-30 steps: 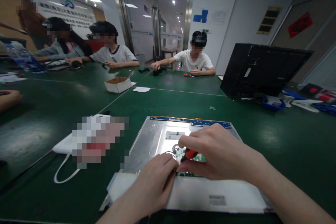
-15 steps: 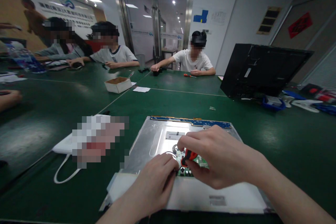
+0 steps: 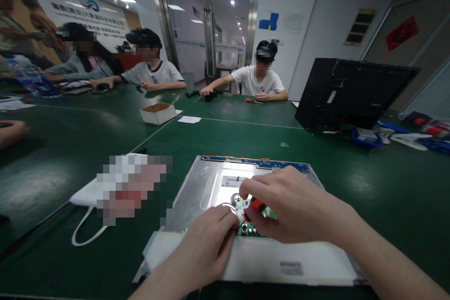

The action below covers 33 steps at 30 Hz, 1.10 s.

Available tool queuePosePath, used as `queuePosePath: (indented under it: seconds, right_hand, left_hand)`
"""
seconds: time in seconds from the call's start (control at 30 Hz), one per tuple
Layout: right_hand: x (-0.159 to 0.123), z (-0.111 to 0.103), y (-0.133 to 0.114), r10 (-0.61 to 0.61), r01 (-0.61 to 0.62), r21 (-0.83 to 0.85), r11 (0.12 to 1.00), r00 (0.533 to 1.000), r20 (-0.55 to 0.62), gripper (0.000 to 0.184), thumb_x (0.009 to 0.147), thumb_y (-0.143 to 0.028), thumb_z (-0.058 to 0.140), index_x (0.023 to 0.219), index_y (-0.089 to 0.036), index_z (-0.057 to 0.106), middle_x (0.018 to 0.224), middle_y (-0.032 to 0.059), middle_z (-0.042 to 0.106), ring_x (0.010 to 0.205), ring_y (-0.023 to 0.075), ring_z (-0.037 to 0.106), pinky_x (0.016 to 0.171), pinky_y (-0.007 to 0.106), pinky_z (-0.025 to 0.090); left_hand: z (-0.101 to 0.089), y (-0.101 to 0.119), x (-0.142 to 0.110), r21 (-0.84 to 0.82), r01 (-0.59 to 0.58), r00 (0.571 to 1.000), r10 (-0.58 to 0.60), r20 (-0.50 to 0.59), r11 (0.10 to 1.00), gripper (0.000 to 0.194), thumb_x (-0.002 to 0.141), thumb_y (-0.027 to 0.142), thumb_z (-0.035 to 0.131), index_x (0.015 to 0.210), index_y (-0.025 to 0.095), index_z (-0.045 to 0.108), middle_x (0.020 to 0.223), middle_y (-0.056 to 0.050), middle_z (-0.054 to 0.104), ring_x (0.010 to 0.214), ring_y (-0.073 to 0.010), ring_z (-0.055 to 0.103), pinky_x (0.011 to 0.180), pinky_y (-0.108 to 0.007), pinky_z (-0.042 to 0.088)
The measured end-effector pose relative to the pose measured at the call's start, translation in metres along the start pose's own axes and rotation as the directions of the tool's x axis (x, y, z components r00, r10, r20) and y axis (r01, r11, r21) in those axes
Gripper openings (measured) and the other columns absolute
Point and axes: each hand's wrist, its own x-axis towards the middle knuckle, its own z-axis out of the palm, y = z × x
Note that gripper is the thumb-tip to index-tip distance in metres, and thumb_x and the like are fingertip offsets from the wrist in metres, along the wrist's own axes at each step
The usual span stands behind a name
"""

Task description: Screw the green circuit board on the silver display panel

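A metal-backed display panel [image 3: 190,187] lies flat in front of me, with a green circuit board [image 3: 270,213] on its back and a blue strip board [image 3: 281,164] along its far edge. My right hand [image 3: 295,208] is closed around the red-and-black handle of a screwdriver [image 3: 258,204], held over the green board. Its thin dark shaft slants down to the left. My left hand [image 3: 211,234] rests on the panel with fingertips pinched at the board's left edge, beside the shaft's end. What those fingertips hold is hidden.
Left of the panel lies a white object with a strap [image 3: 84,192], partly blurred out. A small open box [image 3: 158,114] and white paper [image 3: 190,120] sit farther off. A black monitor [image 3: 351,96] stands at right, by a blue tray [image 3: 366,138]. Several people sit around the green table [image 3: 239,138].
My right hand has shifted slightly, and its grip on the screwdriver handle has turned a little. My left hand stays put. Another person has come into view at the far left.
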Motion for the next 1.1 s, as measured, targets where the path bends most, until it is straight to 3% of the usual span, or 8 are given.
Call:
queuePosePath:
  seconds: [0.13,0.23,0.37,0.47,0.6,0.7,0.93,1.1]
  right_hand:
    - [-0.0015,0.0,0.0005,-0.034,0.034,0.011,0.999,0.999,-0.009,0.009,0.085,-0.02,0.058,0.094,-0.02,0.055,0.079,-0.0002,0.066,0.059,0.0119,0.048,0.052,0.027,0.022]
    - [-0.0003,-0.0015,0.0014,-0.028,0.027,0.017,0.999,1.0,0.01,0.007,0.091,-0.027,0.06,0.091,-0.021,0.057,0.077,-0.0006,0.066,0.059,0.012,0.049,0.053,0.027,0.021]
    - [0.002,-0.0031,0.0017,0.016,-0.016,0.004,1.0,0.998,0.063,0.025,0.099,-0.04,0.057,0.085,-0.02,0.058,0.072,-0.0001,0.067,0.06,0.0122,0.052,0.054,0.028,0.021]
    - [0.0022,-0.0025,0.0011,0.024,-0.023,-0.027,0.999,0.998,0.063,0.022,0.099,-0.035,0.054,0.083,-0.02,0.057,0.069,-0.0004,0.066,0.058,0.012,0.05,0.054,0.028,0.02]
    - [0.0008,-0.001,0.0001,0.021,-0.02,-0.028,0.999,1.0,0.017,0.003,0.092,-0.022,0.055,0.09,-0.02,0.057,0.076,-0.0001,0.068,0.059,0.0119,0.049,0.053,0.028,0.021]
    - [-0.0005,-0.0015,-0.0003,-0.013,0.013,-0.001,1.0,1.0,0.003,0.009,0.085,-0.019,0.056,0.095,-0.019,0.055,0.083,0.0009,0.069,0.061,0.0124,0.05,0.053,0.027,0.023]
    - [-0.0011,-0.0042,0.0003,-0.029,0.028,0.024,0.999,0.998,0.051,0.01,0.09,-0.029,0.06,0.094,-0.02,0.056,0.077,0.0002,0.068,0.061,0.0135,0.052,0.054,0.028,0.023]
    - [0.0011,-0.0035,0.0013,0.007,-0.009,0.031,0.999,0.998,0.063,0.023,0.098,-0.039,0.058,0.085,-0.02,0.059,0.073,-0.0001,0.068,0.062,0.0128,0.054,0.055,0.028,0.023]
  left_hand:
    - [-0.0001,0.0003,-0.0002,0.003,-0.002,1.0,0.002,-0.007,1.0,0.02,0.089,0.011,0.044,0.095,0.021,0.059,0.096,-0.006,0.065,0.086,-0.0235,0.061,0.075,-0.038,0.05]
    - [0.0005,-0.0004,-0.001,0.002,-0.02,0.999,0.02,-0.027,1.0,0.02,0.09,0.011,0.043,0.097,0.021,0.059,0.097,-0.007,0.066,0.088,-0.0236,0.062,0.077,-0.038,0.051]
    - [0.0004,-0.0008,-0.0015,0.013,-0.042,0.998,0.043,-0.055,0.999,0.022,0.088,0.011,0.045,0.1,0.022,0.06,0.1,-0.007,0.066,0.091,-0.0234,0.063,0.08,-0.036,0.052]
    - [-0.0006,-0.0002,-0.0013,0.029,-0.034,0.998,0.035,-0.048,0.999,0.021,0.088,0.01,0.046,0.097,0.022,0.061,0.096,-0.007,0.066,0.088,-0.0225,0.063,0.079,-0.034,0.052]
    - [-0.0009,0.0001,-0.0007,0.02,-0.011,1.0,0.011,-0.017,1.0,0.02,0.088,0.01,0.045,0.096,0.021,0.06,0.096,-0.007,0.065,0.087,-0.023,0.061,0.076,-0.035,0.051]
    - [-0.0001,-0.0009,-0.0008,0.02,-0.004,1.0,0.004,-0.003,1.0,0.018,0.089,0.011,0.044,0.093,0.02,0.059,0.094,-0.007,0.064,0.085,-0.0236,0.06,0.073,-0.036,0.05]
    - [0.0006,0.0002,-0.0018,0.008,-0.025,0.999,0.026,-0.038,1.0,0.019,0.089,0.011,0.042,0.093,0.021,0.058,0.095,-0.007,0.065,0.087,-0.0235,0.061,0.074,-0.037,0.05]
    - [-0.0007,0.0014,-0.0006,-0.004,-0.044,0.998,0.044,-0.053,0.999,0.022,0.09,0.011,0.042,0.099,0.021,0.059,0.102,-0.008,0.067,0.091,-0.024,0.062,0.08,-0.039,0.051]
